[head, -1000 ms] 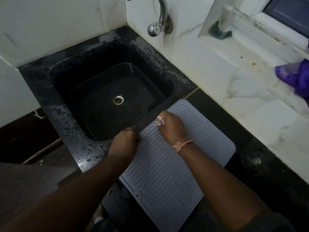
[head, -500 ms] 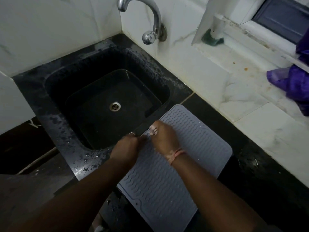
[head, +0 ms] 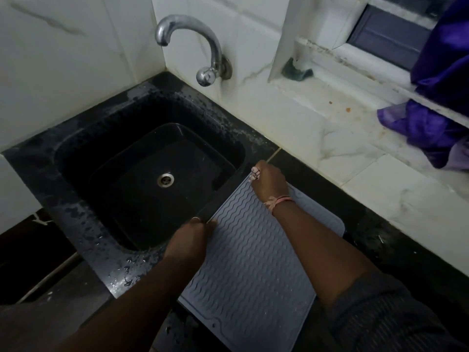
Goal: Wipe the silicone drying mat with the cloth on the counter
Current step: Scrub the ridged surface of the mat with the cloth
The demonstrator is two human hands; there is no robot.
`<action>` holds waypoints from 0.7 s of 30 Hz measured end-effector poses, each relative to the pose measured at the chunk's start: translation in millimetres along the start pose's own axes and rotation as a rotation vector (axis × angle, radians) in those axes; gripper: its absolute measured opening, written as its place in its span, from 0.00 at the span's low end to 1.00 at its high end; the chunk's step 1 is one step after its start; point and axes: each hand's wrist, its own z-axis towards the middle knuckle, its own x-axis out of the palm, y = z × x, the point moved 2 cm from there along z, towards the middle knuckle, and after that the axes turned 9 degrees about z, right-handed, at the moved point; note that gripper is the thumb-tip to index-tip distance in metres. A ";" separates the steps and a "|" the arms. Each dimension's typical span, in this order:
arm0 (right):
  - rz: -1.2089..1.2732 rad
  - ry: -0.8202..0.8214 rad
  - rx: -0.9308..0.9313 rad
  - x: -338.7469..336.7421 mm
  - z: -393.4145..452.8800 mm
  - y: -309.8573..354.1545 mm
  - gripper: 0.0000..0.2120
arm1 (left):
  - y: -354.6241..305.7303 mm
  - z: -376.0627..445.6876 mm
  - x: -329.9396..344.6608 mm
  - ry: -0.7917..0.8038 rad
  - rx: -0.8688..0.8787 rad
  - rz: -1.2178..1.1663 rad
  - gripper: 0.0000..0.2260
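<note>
Two hands were on the silicone drying mat [head: 253, 265], which lay flat on the black counter [head: 380, 240] just to the right of the sink [head: 142, 179], with its left edge along the sink rim. I saw my left hand [head: 187, 242] at the middle of that left edge, the fingers curled and pinching the border of the mat. My right hand [head: 269, 181] was at the far left corner of the mat, also with curled fingers gripping the edge there. A pink thread band [head: 279, 200] sat around the right wrist.

The mat was grey with wavy ridges on its whole surface, and its near end reached over the front of the counter. The counter and the sink were both of dark black stone, and many water drops lay on the rim in front of the sink. The sink basin was dark with a metal drain [head: 165, 179] in the middle. A curved chrome tap [head: 198, 47] came out of the white marbled wall above the sink.

Behind the counter there was a white tiled ledge [head: 330, 123] with some small brown stains. A purple cloth [head: 426, 128] lay on the right part of this ledge, well apart from the mat, and a window frame [head: 380, 36] stood above it. The room was rather dim.
</note>
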 end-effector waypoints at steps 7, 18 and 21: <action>0.545 -0.175 0.388 -24.5 -2.9 -17.7 0.08 | 7.3 5.4 0.6 0.004 0.147 0.206 0.19; 0.338 -0.245 0.499 -18.0 -108.2 -7.0 0.20 | -11.4 42.9 -6.1 -0.187 0.350 0.021 0.16; 0.042 -0.194 0.454 3.0 -123.3 11.0 0.32 | -28.0 68.1 -3.8 -0.214 0.406 0.066 0.18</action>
